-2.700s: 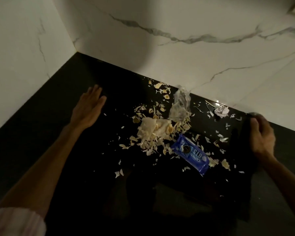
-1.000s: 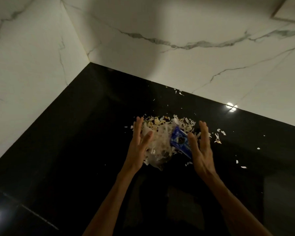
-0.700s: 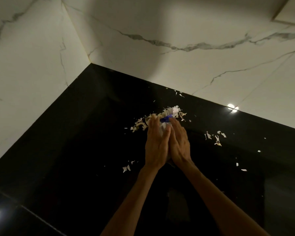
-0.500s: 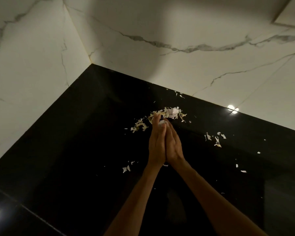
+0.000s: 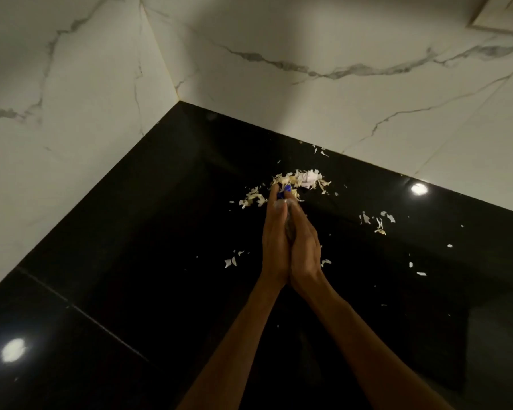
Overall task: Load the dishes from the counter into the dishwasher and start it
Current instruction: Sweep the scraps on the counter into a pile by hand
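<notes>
Two bare forearms reach in from the bottom edge, over the black counter (image 5: 131, 261); each narrows to a slim wrist; no sleeve, cuff, watch or bracelet shows on either; the left hand (image 5: 274, 241) and right hand (image 5: 305, 247) have long, slender fingers; rings seem lacking, though the dim light leaves that uncertain.

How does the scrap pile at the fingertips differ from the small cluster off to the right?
The pile is bigger and denser, with a crumpled pale wad in it; the cluster is a few thin scattered flakes. The pile touches the pressed-together left hand and right hand; the cluster lies apart. Both sit on the black counter.
</notes>
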`<state>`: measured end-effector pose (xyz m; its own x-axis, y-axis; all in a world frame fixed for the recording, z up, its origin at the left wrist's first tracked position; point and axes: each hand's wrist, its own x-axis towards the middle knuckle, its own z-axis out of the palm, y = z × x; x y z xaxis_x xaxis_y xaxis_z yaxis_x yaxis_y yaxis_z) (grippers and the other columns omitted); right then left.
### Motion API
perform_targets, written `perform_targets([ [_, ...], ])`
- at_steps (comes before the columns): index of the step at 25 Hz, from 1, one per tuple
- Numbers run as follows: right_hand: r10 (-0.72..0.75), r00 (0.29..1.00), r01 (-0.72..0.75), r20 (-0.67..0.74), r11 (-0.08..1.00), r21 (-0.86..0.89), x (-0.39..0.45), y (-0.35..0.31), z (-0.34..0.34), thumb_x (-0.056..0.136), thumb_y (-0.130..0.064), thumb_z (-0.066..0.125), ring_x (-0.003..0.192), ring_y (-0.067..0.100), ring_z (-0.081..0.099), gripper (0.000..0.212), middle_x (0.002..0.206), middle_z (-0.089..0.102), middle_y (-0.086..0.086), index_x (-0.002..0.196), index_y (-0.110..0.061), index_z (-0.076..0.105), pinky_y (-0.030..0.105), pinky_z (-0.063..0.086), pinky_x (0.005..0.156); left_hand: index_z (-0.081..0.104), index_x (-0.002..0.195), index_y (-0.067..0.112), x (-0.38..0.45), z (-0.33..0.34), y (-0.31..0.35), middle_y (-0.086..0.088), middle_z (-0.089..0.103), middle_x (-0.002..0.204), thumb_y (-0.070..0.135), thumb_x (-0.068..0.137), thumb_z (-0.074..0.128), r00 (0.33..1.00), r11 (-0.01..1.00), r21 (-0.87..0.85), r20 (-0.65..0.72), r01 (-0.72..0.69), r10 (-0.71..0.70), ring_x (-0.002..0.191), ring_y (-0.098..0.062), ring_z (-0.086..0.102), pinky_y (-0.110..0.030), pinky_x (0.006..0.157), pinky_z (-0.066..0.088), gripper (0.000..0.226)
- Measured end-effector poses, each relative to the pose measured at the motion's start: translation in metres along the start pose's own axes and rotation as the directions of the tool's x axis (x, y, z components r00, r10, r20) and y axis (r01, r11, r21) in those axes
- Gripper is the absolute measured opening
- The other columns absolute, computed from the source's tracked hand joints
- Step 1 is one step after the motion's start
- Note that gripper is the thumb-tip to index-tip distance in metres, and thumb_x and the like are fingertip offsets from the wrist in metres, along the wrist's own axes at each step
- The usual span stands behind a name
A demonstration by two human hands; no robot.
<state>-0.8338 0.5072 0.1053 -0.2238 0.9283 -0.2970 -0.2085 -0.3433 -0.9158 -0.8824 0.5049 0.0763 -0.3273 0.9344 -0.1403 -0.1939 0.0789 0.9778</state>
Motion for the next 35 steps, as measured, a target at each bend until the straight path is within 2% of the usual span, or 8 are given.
perform_targets([
  [1,0.004,1.000,-0.004,0.002,1.000,-0.002,-0.005,-0.001,-0.002,0.103,-0.042,0.037,0.127,0.013,0.054,0.041,0.141,0.055,-0.002,0.140,-0.032,0.050,0.042,0.044,0.108,0.028,0.150,0.037,-0.004,0.002,0.002,0.014,0.036,0.152,0.064,0.093,0.040,1.000,0.995,-0.096,-0.001,0.025,-0.025,0.134,0.000,0.041,-0.032,0.108,0.041,0.065],
  [4,-0.032,0.999,0.032,0.018,0.999,0.006,-0.022,-0.008,-0.005,0.103,-0.039,0.037,0.121,0.008,0.058,0.039,0.135,0.060,-0.003,0.138,-0.030,0.053,0.035,0.048,0.103,0.023,0.153,0.033,-0.019,0.005,0.009,0.017,0.037,0.147,0.050,0.099,0.037,1.000,0.999,-0.040,-0.005,-0.002,0.002,0.120,0.013,0.046,-0.018,0.094,0.046,0.059],
  [12,-0.052,0.998,0.050,0.044,0.998,0.030,-0.064,-0.021,-0.008,0.104,-0.034,0.039,0.106,0.013,0.067,0.033,0.116,0.070,0.000,0.127,-0.027,0.061,0.030,0.055,0.089,0.027,0.152,0.029,-0.061,0.011,0.026,0.010,0.038,0.149,0.032,0.106,0.034,0.996,0.997,-0.057,-0.084,-0.047,0.042,0.124,0.007,0.047,-0.017,0.096,0.046,0.047],
  [18,-0.062,0.994,0.061,0.085,0.998,0.005,-0.093,-0.031,-0.019,0.105,-0.032,0.038,0.087,0.005,0.070,0.028,0.092,0.074,-0.011,0.112,-0.033,0.065,0.017,0.054,0.069,0.024,0.153,0.032,-0.090,0.020,0.034,0.015,0.039,0.146,0.039,0.104,0.035,0.994,0.994,-0.087,-0.095,-0.063,0.054,0.126,0.004,0.048,-0.017,0.092,0.049,0.050],
  [21,-0.038,0.993,0.035,0.112,0.999,0.024,-0.109,-0.031,-0.028,0.105,-0.031,0.038,0.099,0.005,0.068,0.033,0.107,0.073,-0.009,0.128,-0.025,0.061,0.020,0.056,0.080,0.027,0.152,0.034,-0.105,0.027,0.031,0.013,0.039,0.150,0.051,0.097,0.040,0.989,0.994,-0.078,-0.137,-0.074,0.063,0.130,0.003,0.044,-0.026,0.105,0.043,0.058],
  [24,-0.016,0.989,0.015,0.148,1.000,0.007,-0.125,-0.029,-0.039,0.104,-0.034,0.038,0.113,0.014,0.064,0.038,0.126,0.065,0.002,0.138,-0.025,0.054,0.030,0.054,0.095,0.026,0.152,0.034,-0.126,0.035,0.030,0.014,0.038,0.150,0.058,0.093,0.042,0.983,0.994,-0.077,-0.175,-0.077,0.062,0.128,0.006,0.045,-0.026,0.103,0.043,0.066],
  [30,-0.006,0.978,0.005,0.209,1.000,0.006,-0.160,-0.027,-0.070,0.105,-0.031,0.038,0.101,0.006,0.067,0.038,0.121,0.067,0.004,0.136,-0.020,0.055,0.014,0.053,0.074,0.029,0.150,0.024,-0.176,0.066,0.034,0.020,0.051,0.121,0.027,0.105,0.033,0.958,0.984,-0.135,-0.275,-0.120,0.079,0.099,0.014,0.060,-0.013,0.078,0.050,0.045],
  [35,-0.016,0.970,0.022,0.244,1.000,-0.022,-0.189,-0.023,-0.093,0.104,-0.033,0.039,0.114,0.006,0.062,0.040,0.131,0.062,-0.001,0.140,-0.023,0.052,0.019,0.053,0.090,0.029,0.151,0.027,-0.212,0.086,0.030,0.007,0.047,0.142,0.029,0.105,0.033,0.935,0.976,-0.175,-0.350,-0.131,0.063,0.118,0.001,0.055,-0.020,0.092,0.049,0.046],
])
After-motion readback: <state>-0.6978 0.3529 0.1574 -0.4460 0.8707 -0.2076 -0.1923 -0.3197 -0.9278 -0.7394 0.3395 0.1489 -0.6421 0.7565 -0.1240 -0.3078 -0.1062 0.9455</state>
